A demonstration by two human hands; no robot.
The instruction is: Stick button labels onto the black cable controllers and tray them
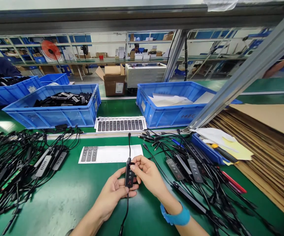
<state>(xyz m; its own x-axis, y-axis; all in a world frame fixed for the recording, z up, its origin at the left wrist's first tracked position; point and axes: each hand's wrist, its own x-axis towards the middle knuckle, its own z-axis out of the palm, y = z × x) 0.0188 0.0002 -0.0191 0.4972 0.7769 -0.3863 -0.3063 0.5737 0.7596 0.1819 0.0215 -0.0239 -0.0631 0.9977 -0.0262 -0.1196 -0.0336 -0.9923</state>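
Observation:
A black inline cable remote [129, 173] with a thin black cord stands upright in my left hand [113, 191], which grips its lower part. My right hand [147, 173] pinches the remote's upper end between thumb and fingers. Just beyond my hands lies a white backing sheet [117, 153] with several dark grey label strips at its left end. Farther on, a fuller label sheet [121, 125] carries rows of dark labels. Heaps of similar corded remotes [181, 167] lie to the right, and a tangled heap [19, 164] lies to the left.
Blue plastic crates stand beyond the labels, one holding black cable parts [50, 113], another holding white sheets [171, 105]. A stack of corrugated cardboard [262, 137] fills the right side. A grey metal frame rail [245, 72] slants overhead. A person sits far back by shelves [135, 49].

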